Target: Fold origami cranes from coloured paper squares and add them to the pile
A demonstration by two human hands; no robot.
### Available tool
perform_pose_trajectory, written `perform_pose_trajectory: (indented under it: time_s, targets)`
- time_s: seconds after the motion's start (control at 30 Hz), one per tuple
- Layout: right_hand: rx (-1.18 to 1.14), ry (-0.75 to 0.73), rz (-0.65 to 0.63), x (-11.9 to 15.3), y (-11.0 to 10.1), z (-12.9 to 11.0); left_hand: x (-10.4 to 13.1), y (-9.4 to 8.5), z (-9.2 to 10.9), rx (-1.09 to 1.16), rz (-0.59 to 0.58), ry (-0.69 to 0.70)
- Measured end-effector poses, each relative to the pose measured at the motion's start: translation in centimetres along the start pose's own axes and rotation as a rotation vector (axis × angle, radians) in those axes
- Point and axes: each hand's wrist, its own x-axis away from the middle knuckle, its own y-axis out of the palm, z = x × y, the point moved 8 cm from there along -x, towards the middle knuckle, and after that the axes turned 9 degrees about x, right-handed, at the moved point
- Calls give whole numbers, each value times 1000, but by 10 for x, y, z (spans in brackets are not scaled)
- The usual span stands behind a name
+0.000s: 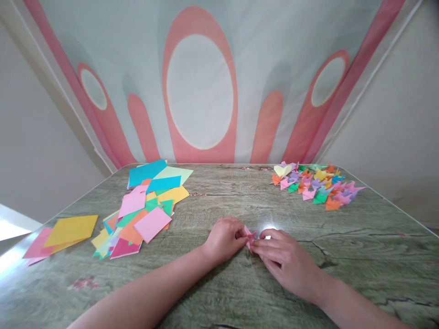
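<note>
A small folded pink paper (250, 237) is between my two hands, just above the wooden table (219, 192). My left hand (227, 237) pinches its left side with fingers and thumb. The fingertips of my right hand (283, 256) close on its right side. Its exact folded shape is partly covered by my fingers.
Loose coloured paper sheets (152, 224) lie in an overlapping pile on the left. Yellow (72, 230) and pink (37, 244) sheets lie farther left. Many small folded paper figures (320, 196) are grouped at the back right. A patterned cloth (248, 82) hangs behind the table.
</note>
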Motion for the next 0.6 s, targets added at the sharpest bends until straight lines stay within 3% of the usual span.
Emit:
perform_pose_trajectory:
  time_s: [0.3,0.37,0.47,0.6]
  targets:
    - [-58,-77,-69,3,3,-12,0,0,0,1,11,13]
    - [-86,-39,0,4,-3,-4,0,0,-2,26,-12,18]
    - [-92,149,170,7,-14,25,-1,1,-4,91,-78,66]
    - [15,99,97,5,-2,33,0,-2,-2,146,-146,122]
